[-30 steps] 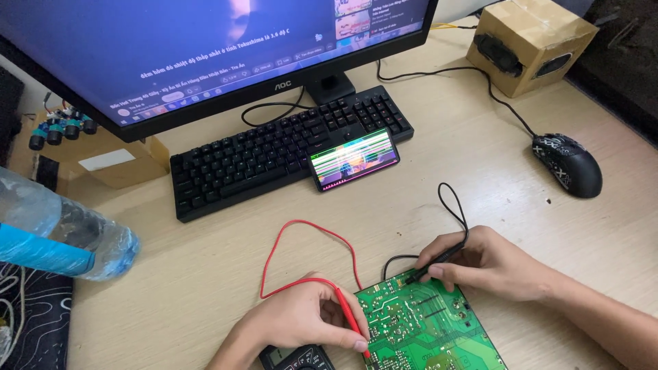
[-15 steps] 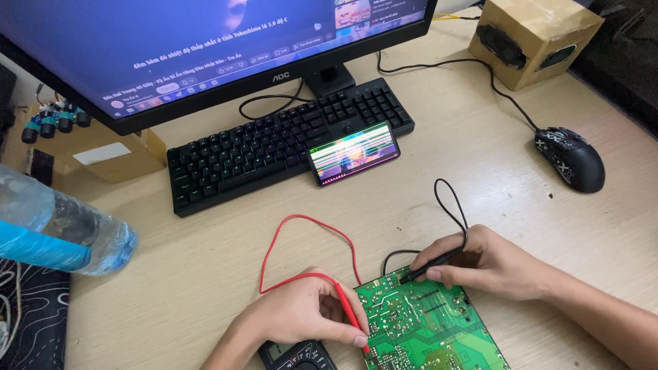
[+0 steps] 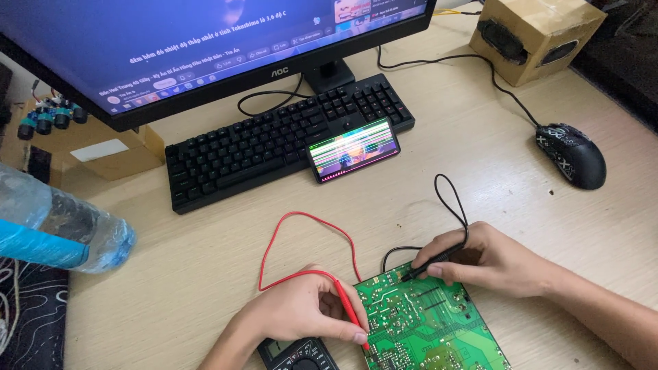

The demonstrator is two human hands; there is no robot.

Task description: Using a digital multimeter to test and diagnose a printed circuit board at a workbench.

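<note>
Now, left hand: your left hand (image 3: 301, 312) pinches the red probe (image 3: 349, 312) between thumb and fingers, its tip set down on the left edge of the green circuit board (image 3: 428, 325).
Right hand: your right hand (image 3: 490, 260) pinches the black probe (image 3: 432, 260) like a pen, its tip touching the board's upper left corner.
Board: it lies flat on the wooden desk (image 3: 205, 260) at the bottom edge of the view, between your 2 hands, solder side up, partly cut off by the frame.
Wires: the red wire (image 3: 308, 219) loops up across the desk from your left hand; the black wire (image 3: 452, 199) loops up from your right hand.
Meter: a dark meter (image 3: 295, 355) sits just under your left hand, touching the bottom edge of the view.
Behind: a phone (image 3: 353, 149) with a lit screen leans on the front of the black keyboard (image 3: 274, 140), below the monitor (image 3: 205, 48).
Right side: a black mouse (image 3: 572, 154) rests well apart from your right hand, and a cardboard box (image 3: 538, 34) stands in the far corner.
Left side: a clear plastic bottle (image 3: 62, 229) with a blue label lies close to the camera.
</note>
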